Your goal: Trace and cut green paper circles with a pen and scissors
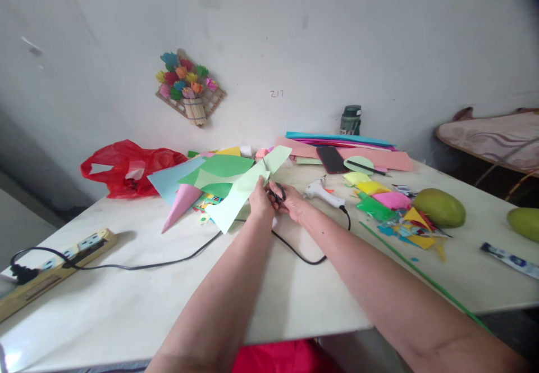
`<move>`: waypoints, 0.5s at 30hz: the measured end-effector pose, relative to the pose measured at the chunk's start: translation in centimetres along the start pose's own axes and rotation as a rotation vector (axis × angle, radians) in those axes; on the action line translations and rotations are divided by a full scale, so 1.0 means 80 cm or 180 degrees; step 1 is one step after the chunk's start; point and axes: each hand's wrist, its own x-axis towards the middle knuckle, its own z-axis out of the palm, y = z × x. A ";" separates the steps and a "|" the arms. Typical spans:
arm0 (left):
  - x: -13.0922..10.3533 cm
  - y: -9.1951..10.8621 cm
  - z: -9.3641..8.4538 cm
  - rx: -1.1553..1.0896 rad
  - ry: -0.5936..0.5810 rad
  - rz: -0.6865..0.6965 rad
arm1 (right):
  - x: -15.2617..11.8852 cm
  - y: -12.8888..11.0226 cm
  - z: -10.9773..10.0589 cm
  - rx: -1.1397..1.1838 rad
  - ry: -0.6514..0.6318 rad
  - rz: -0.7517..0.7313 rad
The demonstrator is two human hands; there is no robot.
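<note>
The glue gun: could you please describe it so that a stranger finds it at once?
On the white table, find the right hand, then look just to its right. The glue gun lies there, nearer than the dark phone. Unlike its neighbours, it trails a black cord.

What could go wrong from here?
1. The scissors in the right hand sit close to the left hand on the pale green paper; a slip might nick a finger.
2. The black cord passes under both forearms, so an arm might tug the glue gun.
3. If that gun is hot, which isn't visible, the nearby right forearm could get burned.
</note>
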 end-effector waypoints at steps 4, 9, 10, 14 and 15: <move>0.002 -0.003 0.000 0.0046 0.0016 0.0051 | 0.000 0.001 0.000 -0.0022 0.0028 -0.0010; 0.003 -0.003 0.000 0.0043 0.0014 0.0013 | 0.000 0.000 0.001 -0.0049 0.0092 0.0029; 0.003 -0.003 0.000 0.0048 0.0015 0.0024 | 0.000 0.000 0.001 -0.0063 0.0111 0.0025; 0.001 -0.002 -0.001 0.0037 -0.0063 0.0041 | -0.001 0.000 0.001 -0.0136 0.0154 -0.0007; 0.001 -0.002 -0.001 0.0022 -0.0083 0.0032 | 0.000 0.001 0.001 -0.0152 0.0162 -0.0011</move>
